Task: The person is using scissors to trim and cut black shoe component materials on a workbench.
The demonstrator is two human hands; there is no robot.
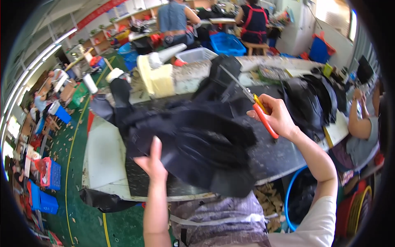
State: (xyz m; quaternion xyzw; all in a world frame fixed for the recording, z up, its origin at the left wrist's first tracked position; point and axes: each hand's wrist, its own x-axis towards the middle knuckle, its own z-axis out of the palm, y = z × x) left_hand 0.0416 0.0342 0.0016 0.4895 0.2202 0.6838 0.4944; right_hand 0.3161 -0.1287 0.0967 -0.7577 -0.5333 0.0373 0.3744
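A large, floppy black leather-like piece (pixel 197 140) with folds spreads over the middle of the worktable, partly blurred. At its near left side is my left hand (pixel 152 162), thumb up on the piece; some of its fingers are hidden, and it appears to grip the material. My right hand (pixel 275 115) is raised above the right part of the table, closed round a long-nosed metal tool (pixel 263 117) with red and yellow handles. The tool's thin tip points up and left, toward another black piece (pixel 222 78) at the back.
Black leather-like pieces (pixel 308 103) are stacked on the right, near a seated person (pixel 362 127). Behind the table stand a pale yellow block (pixel 158 78) and a blue crate (pixel 227 44). A blue-rimmed bin (pixel 290 201) is below the right edge. Two people work at the far bench.
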